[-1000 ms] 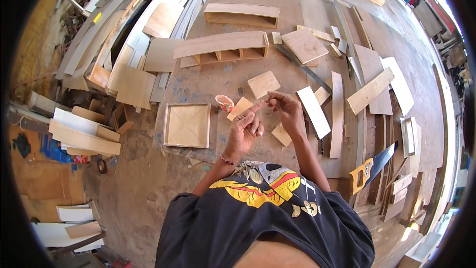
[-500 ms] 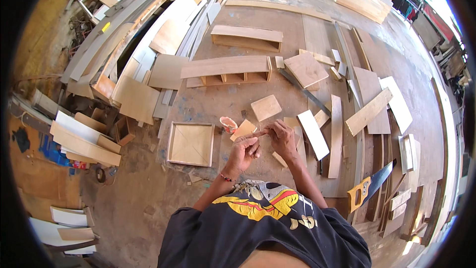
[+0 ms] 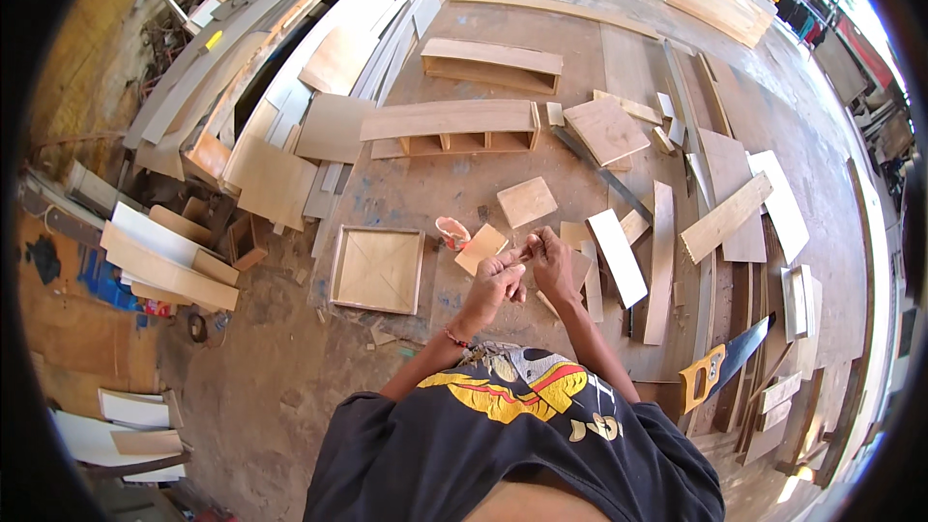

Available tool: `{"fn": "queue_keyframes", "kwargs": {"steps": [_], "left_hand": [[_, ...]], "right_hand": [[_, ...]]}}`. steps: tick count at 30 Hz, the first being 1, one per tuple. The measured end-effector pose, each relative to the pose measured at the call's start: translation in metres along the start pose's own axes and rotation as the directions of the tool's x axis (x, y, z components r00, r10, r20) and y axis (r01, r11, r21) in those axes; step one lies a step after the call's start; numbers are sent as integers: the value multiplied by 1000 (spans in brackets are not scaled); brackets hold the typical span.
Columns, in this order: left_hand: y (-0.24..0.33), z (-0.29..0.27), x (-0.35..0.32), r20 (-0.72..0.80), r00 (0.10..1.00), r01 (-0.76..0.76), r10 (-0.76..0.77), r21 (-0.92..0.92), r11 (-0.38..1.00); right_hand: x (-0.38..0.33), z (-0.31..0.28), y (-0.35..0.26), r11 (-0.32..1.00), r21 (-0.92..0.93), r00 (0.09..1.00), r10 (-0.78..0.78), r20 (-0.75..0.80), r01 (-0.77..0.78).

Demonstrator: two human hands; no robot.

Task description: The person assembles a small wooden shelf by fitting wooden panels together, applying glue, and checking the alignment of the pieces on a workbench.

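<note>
My left hand [image 3: 493, 290] and my right hand [image 3: 551, 269] are held close together in front of my chest, above the work board. Both have their fingers bent and pinched, with the fingertips nearly meeting. Whatever they hold is too small to make out. Just beyond the left hand lies a small light wood piece [image 3: 481, 249]. Next to that stands a whitish, open-topped cup [image 3: 452, 231] with reddish marks. A square wooden block [image 3: 527, 202] sits farther off. To the left is a shallow square wooden tray [image 3: 420, 275].
A handsaw [image 3: 727, 360] with a yellow-orange handle lies at the right. Beyond the hands are a compartmented wooden shelf [image 3: 449, 122] and an open wooden box [image 3: 492, 60]. A white strip [image 3: 617, 259] lies right of my hands. Stacked boards [image 3: 275, 184] line the left.
My hands have drawn a little closer together, with the fingertips now nearly meeting. The whole view has shifted slightly; the wooden pieces appear to lie as before.
</note>
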State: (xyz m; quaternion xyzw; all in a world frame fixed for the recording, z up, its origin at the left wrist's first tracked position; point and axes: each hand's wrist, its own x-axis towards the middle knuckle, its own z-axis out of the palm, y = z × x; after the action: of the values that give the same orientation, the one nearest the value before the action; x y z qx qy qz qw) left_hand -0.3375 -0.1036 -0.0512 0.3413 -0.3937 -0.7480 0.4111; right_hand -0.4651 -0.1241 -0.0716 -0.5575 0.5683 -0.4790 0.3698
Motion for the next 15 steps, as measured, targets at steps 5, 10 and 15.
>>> {"fn": "queue_keyframes", "kwargs": {"steps": [5, 10, 15], "left_hand": [[-5, -2, -3, -22, 995, -96, 96, -25, 995], [12, -16, 8, -166, 983, -94, 78, -85, 992], [37, -63, 31, -308, 951, -105, 24, -247, 963]], "right_hand": [[5, -3, 31, 994, 0, 988, 111, -109, -112], [11, -1, 48, 994, 19, 981, 108, -163, -107], [34, -11, 55, 977, -124, 984, 168, -56, -174]]}}
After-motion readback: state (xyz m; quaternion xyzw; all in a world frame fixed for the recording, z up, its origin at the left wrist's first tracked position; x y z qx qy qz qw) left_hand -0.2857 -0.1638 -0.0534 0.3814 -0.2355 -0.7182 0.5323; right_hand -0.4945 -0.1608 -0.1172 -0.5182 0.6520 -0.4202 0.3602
